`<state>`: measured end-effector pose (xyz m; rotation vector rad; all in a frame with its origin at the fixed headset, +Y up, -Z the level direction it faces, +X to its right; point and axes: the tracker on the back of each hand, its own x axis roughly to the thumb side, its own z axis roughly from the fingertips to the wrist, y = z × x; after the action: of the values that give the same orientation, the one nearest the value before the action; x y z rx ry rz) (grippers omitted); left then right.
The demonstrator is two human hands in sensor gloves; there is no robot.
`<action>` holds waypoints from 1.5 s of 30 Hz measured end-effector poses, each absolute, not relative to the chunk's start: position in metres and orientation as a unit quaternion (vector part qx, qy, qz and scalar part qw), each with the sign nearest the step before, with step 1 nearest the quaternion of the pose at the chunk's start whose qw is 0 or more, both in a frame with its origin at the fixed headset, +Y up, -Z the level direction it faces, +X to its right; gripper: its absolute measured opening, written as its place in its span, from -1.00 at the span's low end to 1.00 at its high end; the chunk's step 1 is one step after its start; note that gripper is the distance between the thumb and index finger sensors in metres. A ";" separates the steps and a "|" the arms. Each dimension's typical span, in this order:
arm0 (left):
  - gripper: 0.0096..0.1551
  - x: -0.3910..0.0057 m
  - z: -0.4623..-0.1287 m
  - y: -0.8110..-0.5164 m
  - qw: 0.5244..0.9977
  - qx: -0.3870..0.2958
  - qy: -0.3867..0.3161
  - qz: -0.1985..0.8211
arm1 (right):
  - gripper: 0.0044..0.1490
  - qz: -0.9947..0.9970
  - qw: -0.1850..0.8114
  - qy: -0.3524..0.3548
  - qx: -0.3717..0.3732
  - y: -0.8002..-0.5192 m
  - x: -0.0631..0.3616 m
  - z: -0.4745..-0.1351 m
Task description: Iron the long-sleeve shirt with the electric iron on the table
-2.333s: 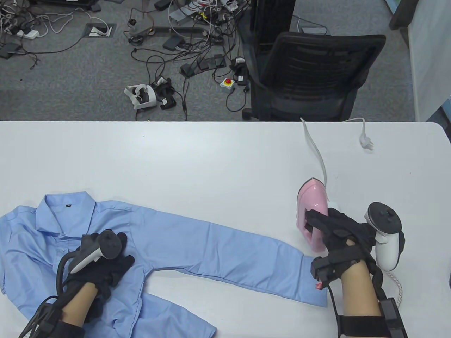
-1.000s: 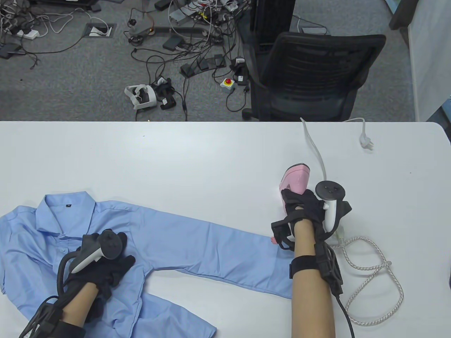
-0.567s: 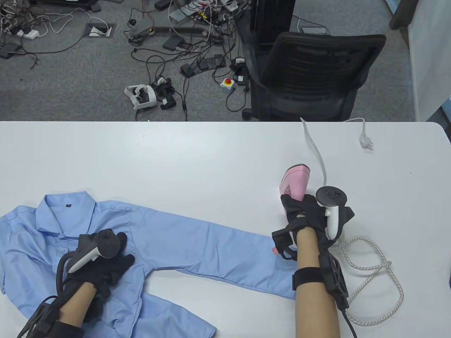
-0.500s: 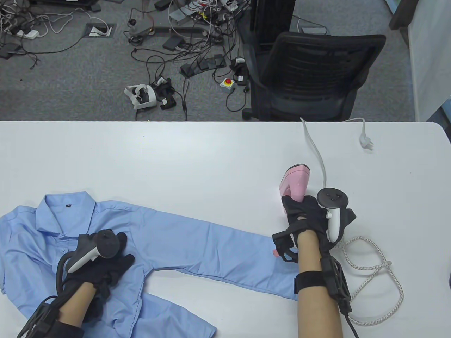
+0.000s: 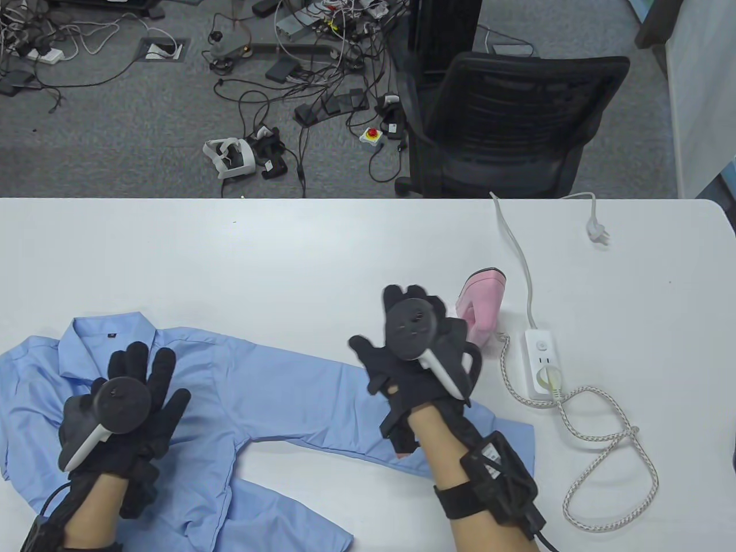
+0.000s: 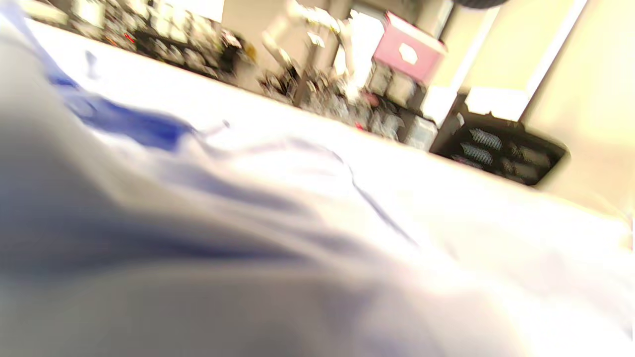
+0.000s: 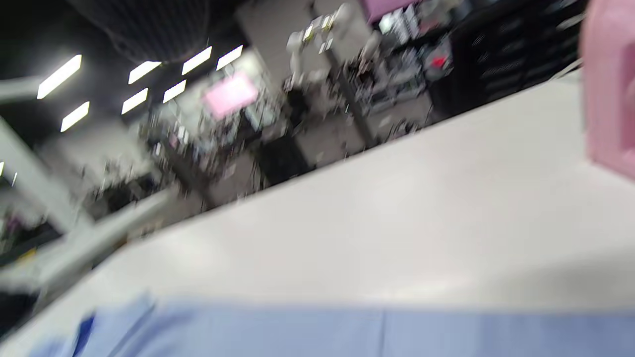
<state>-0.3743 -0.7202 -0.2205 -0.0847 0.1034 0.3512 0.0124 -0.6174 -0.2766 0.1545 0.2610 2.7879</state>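
**Both hands flat over the shirt, iron standing alone**

In the table view, the light blue long-sleeve shirt [image 5: 241, 391] lies in the lower left part of the frame on the white table [image 5: 287, 253]. Its collar [image 5: 109, 336] points to the upper left, and one sleeve [image 5: 345, 402] stretches to the right, toward the lower middle of the frame.

The left hand [image 5: 126, 402] is at the lower left, over the chest part of the shirt. Its fingers are straight and spread, and they hold nothing. If the palm really presses the cloth, I cannot tell. The right hand [image 5: 417, 356] is near the middle of the frame, over the far part of the sleeve. Its fingers are also spread and hold nothing.

The pink iron [image 5: 482, 307] stands on the table just to the right of the right hand, near its fingers, and no hand touches it. Its braided cord [image 5: 598, 437] runs in loops at the lower right and goes into a white power strip [image 5: 540, 365], which lies right of the iron. A thin white cable [image 5: 517, 247] goes from the strip toward the far edge of the table.

Both wrist views are strongly blurred. The left one shows blue cloth [image 6: 149, 134] close to the camera. The right one shows the sleeve [image 7: 347, 332] along the bottom edge and a piece of the iron [image 7: 612, 84] at the right edge.
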 end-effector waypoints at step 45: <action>-0.15 -0.364 -0.252 -0.770 0.966 -0.220 0.101 0.088 | -0.35 0.945 0.143 0.259 -0.141 -0.789 0.098 -0.336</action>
<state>-0.3640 -0.7701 -0.2516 -0.4451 0.2052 0.1785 0.0980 -0.7892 -0.3361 -0.4056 0.7457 2.7252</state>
